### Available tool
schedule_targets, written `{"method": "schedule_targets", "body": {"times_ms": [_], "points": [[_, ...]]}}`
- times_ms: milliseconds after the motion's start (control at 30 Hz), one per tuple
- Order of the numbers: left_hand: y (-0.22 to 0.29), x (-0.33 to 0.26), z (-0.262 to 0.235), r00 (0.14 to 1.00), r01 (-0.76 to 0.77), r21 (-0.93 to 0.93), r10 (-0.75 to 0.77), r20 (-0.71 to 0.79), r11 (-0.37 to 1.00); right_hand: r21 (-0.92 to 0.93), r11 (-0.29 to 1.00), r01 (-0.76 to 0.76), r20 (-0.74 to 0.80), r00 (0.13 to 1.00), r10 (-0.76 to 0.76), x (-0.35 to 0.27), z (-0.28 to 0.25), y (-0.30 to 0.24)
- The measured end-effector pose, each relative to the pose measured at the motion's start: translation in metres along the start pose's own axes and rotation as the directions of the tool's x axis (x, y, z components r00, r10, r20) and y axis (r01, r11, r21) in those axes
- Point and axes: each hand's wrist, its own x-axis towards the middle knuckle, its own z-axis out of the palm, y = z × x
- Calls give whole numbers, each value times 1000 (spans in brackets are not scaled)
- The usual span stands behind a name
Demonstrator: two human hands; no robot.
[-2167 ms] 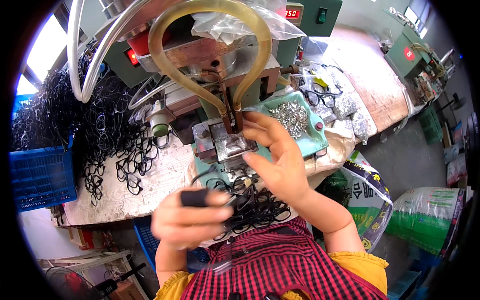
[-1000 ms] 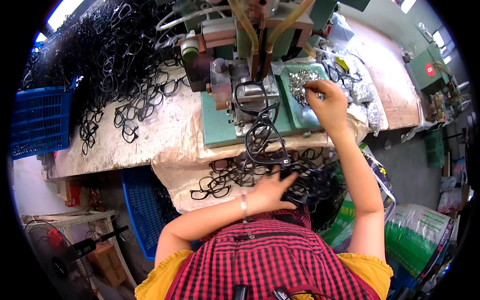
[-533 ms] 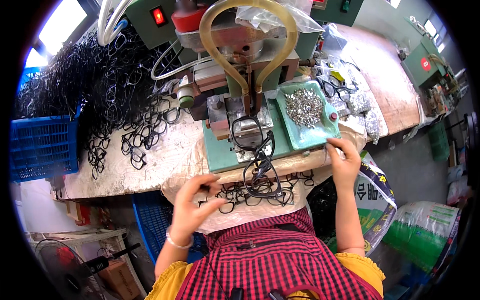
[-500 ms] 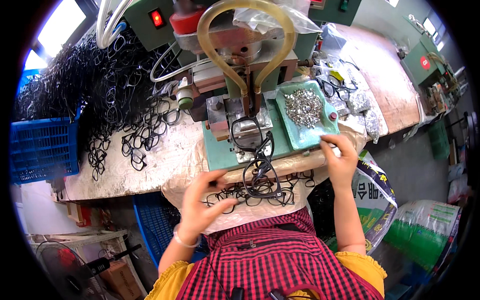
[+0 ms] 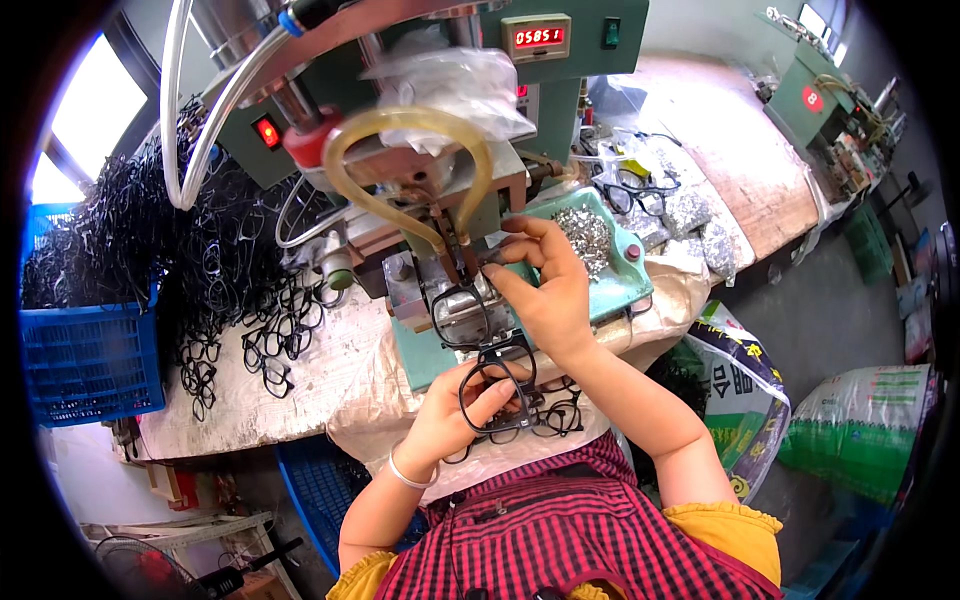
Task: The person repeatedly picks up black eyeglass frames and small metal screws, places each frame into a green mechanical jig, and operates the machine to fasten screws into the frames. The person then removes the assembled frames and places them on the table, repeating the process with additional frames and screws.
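My left hand (image 5: 452, 408) pinches the lower part of a black eyeglass frame (image 5: 528, 422), thumb on top and fingers underneath. The frame's upper rim reaches onto the metal block below the two copper-coloured tips (image 5: 456, 263) of a green bench machine. Just right of those tips is my right hand (image 5: 555, 300), its thumb and forefinger brought together. Whatever sits between these fingertips is too small to make out. Beside the right hand lies a pale green tray (image 5: 628, 288) with a heap of tiny metal parts (image 5: 587, 240).
A yellowish hose (image 5: 345, 140) loops above the tips, with a clear plastic bag (image 5: 455, 95) behind. Black frames pile up at left (image 5: 210, 240) near a blue crate (image 5: 90, 360). More frames (image 5: 560, 415) rest on the cloth at the table's front edge. Printed sacks (image 5: 855, 430) stand at right.
My left hand has taken hold of the eyeglass frame. The right hand has moved left from the tray's front corner to the machine's tips. The whole view has shifted a little.
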Motion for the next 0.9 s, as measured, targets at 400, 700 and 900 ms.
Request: {"method": "schedule_targets", "body": {"times_ms": [400, 700, 900], "points": [[49, -19, -24, 404, -790, 475, 912, -72, 388, 237, 960, -147, 26, 989, 144, -5, 18, -27], [87, -16, -42, 278, -800, 515, 951, -135, 307, 182, 983, 27, -28, 999, -22, -9, 16, 1], [85, 16, -71, 248, -804, 492, 941, -231, 333, 296, 950, 100, -61, 994, -86, -14, 36, 12]]}}
